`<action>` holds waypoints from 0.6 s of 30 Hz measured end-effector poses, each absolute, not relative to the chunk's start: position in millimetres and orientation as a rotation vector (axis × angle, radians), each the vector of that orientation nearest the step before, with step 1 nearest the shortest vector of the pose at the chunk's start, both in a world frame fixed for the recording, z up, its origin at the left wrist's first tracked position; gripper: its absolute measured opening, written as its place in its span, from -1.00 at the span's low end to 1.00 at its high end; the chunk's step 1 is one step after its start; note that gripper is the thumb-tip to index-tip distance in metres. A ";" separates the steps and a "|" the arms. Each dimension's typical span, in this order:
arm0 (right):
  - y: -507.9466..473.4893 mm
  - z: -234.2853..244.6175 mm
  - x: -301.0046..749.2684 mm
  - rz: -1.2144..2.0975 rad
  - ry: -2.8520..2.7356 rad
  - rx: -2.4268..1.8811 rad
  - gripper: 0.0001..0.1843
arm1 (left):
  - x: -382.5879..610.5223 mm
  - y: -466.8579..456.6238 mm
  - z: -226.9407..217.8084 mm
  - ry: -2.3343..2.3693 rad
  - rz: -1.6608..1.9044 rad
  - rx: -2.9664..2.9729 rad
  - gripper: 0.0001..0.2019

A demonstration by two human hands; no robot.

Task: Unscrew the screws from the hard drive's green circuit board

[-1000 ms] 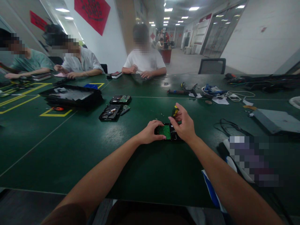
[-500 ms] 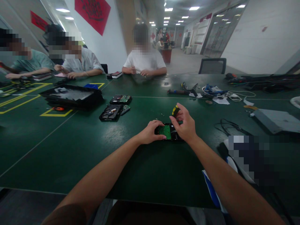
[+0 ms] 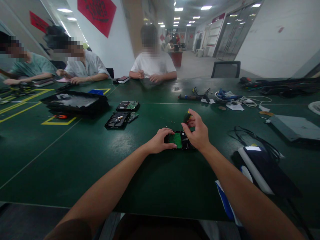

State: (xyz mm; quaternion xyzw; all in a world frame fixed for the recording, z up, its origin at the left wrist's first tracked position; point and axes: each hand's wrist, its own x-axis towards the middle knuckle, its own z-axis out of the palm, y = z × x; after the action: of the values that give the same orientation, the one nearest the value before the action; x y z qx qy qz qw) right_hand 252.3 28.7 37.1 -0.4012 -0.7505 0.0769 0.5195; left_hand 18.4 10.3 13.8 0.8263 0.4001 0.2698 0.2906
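Note:
A black hard drive with a green circuit board [image 3: 176, 140] lies flat on the table in front of me. My left hand [image 3: 161, 141] grips its left end, thumb on the near edge and fingers on the far edge. In my right hand [image 3: 197, 130] is an upright screwdriver [image 3: 187, 116] with a black and yellow handle, pinched between fingers and thumb. Its thin shaft points down at the drive by the board's right edge; the tip is too small to make out. Several tiny screws [image 3: 172, 122] lie just beyond the drive.
Left of my hands lie other opened hard drives [image 3: 117, 120] and a loose circuit board [image 3: 132, 116]. Farther left stands a black tray [image 3: 75, 103]. A dark device with a cable [image 3: 267, 173] and a grey metal box [image 3: 292, 126] are on the right. People sit across the table.
The screwdriver handle has turned in my right hand, its yellow side giving way to a dark one. My left hand and the hard drive stay in place. The view has shifted slightly.

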 end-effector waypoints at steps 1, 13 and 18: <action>28.7 37.0 252.3 0.203 -1.799 -0.958 -0.29 | 18.5 9.7 14.7 1.070 0.718 2.201 -0.36; 26.9 34.7 250.2 0.218 -1.798 -0.962 -0.23 | 17.5 10.3 13.4 1.075 0.706 2.203 -0.35; 27.0 34.5 250.6 0.210 -1.800 -0.962 -0.22 | 18.0 9.9 13.9 1.080 0.705 2.207 -0.34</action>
State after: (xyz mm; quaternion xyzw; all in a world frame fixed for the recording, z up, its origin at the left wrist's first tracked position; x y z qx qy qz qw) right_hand 250.6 27.0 34.5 -0.4011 -0.7502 0.0874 0.5184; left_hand 18.0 9.9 13.9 0.8267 0.4047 0.2639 0.2885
